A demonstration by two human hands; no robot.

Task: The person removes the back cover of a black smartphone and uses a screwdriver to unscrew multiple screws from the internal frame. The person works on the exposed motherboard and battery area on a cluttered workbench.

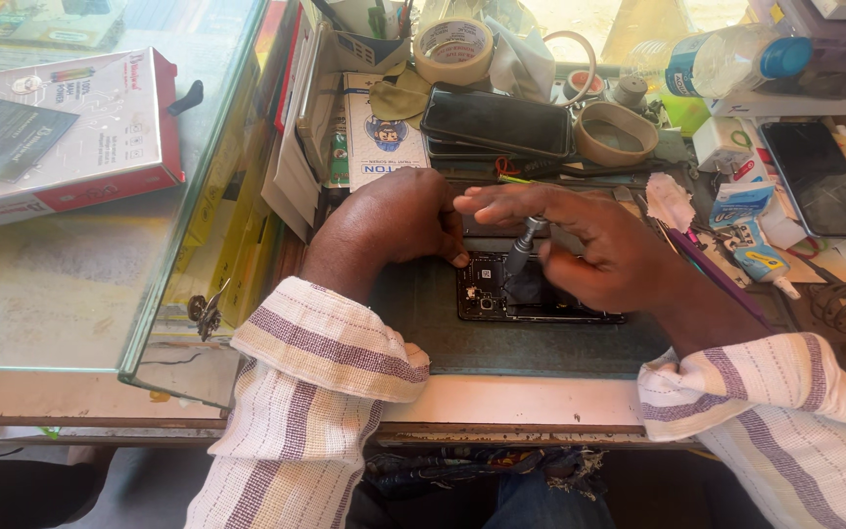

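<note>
Now I am pressing my left hand [394, 217] down on the top end of the opened phone [531, 294], with my fingers curled shut into a loose fist. It is holding nothing; it is just leaning there, so I think the phone is not sliding around while I work.

My right hand [599, 250] is holding a small grey screwdriver [521, 250]. My thumb and first fingers [487, 203] are pinching its top end, and the others are spreading out flat. The screwdriver is standing almost upright, with its tip down inside the phone. I am holding it up high like that because a tiny tool turns easily between fingertips.

The phone is lying flat, back off, on a dark mat [423, 333] on the tabletop [501, 402], right in front of me, between my two hands. The mat is probably there to keep it from slipping.

Other things are sitting farther back, near but out of my way: a roll of tape [453, 49], a stack of dark phones [496, 124], a plastic bottle [722, 61] with a blue cap, and another dark phone [820, 176] on my right. A red and white box [61, 127] is lying on the glass case [70, 294] on my left.
</note>
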